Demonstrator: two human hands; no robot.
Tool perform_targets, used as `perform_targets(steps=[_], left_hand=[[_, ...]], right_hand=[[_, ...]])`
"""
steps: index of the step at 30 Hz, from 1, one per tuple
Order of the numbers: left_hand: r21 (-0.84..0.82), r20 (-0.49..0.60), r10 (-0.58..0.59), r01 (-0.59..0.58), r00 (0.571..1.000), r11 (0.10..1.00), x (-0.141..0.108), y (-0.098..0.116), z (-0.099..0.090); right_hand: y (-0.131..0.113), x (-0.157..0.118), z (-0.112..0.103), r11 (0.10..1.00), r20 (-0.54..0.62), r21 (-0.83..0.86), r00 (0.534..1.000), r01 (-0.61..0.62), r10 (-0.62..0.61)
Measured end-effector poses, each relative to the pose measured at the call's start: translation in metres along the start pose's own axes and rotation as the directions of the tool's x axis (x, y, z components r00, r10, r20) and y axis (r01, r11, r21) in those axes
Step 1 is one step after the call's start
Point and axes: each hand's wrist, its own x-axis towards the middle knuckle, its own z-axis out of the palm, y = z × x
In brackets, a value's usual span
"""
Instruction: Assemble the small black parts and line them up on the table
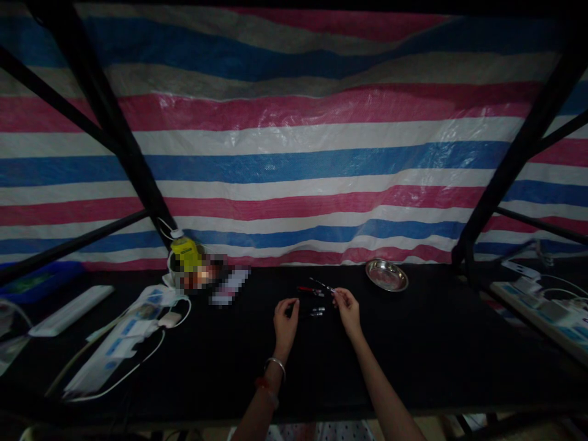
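Near the far edge of the surface (436, 343), the right grip (348, 308) pinches a thin rod (322, 284), apparently mid-handling, next needing steadiness; whether the left grip (285, 318) pinches anything is unclear.

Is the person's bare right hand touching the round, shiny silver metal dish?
Apart: the head view shows black tabletop between the right hand and the round silver metal dish.

Both forearms (379, 375) reach forward, angled inward. The left hand (286, 315) is curled, palm turned inward; the right hand (348, 309), apart from it, is closed in a pinch.
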Motion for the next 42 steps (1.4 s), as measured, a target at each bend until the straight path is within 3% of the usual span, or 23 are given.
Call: perform_targets(steps=[2,5,8,11,26,37,42], left_hand=[[-0.019,-0.008,-0.021,0.021,1.0,1.0,0.0,0.001,0.0],[-0.066,-0.024,-0.054,0.052,0.998,0.996,-0.001,0.001,0.001],[-0.107,-0.023,-0.092,0.089,0.995,0.99,-0.001,0.002,0.001],[-0.136,-0.019,-0.124,0.12,0.992,0.983,-0.001,0.004,0.0],[-0.266,0.039,-0.163,0.167,0.986,0.949,-0.004,0.017,-0.001],[-0.138,0.05,-0.031,0.038,0.998,0.99,-0.006,0.019,-0.002],[-0.142,0.09,-0.054,0.067,0.994,0.988,-0.006,0.021,-0.002]], right_hand=[[0.0,0.0,0.001,0.955,0.048,0.241,0.985,-0.174,0.167],[0.0,-0.002,0.001,0.8,0.177,0.453,0.92,-0.392,0.351],[-0.001,-0.003,0.0,0.702,0.249,0.519,0.872,-0.487,0.421],[-0.002,-0.004,-0.001,0.668,0.28,0.532,0.853,-0.521,0.441],[0.0,-0.013,0.002,0.786,0.35,0.249,0.809,-0.566,0.472],[0.002,-0.013,0.003,0.82,0.35,0.2,0.821,-0.536,0.451],[-0.002,-0.014,0.003,0.821,0.357,0.205,0.822,-0.533,0.444]])
